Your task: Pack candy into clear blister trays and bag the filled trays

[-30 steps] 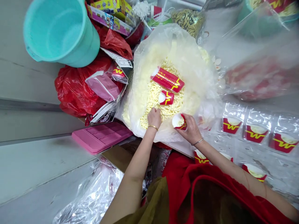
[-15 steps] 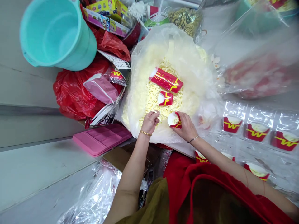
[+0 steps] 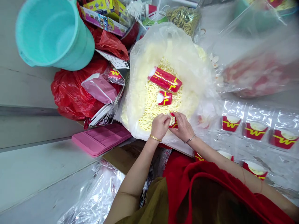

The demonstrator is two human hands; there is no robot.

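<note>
My right hand grips a small red fries box with a yellow zigzag, fingers wrapped round its side. At the box's mouth is my left hand, its fingers pinched together; it held a pale stick earlier, but its fingertips now hide whatever is in them. Both hands are over the near edge of a big clear plastic bag full of pale yellow fry-shaped sticks. On the sticks lie a nested stack of red fries boxes and a single box.
To the right, several filled boxes lie in rows under clear plastic. A turquoise bucket stands at upper left above a red plastic bag. A pink plastic lid lies left of my forearm. Behind is a bag of brownish sticks.
My left hand has moved right, from above the loose sticks to the mouth of the fries box. My right hand stays nearly in place, still holding the box.
</note>
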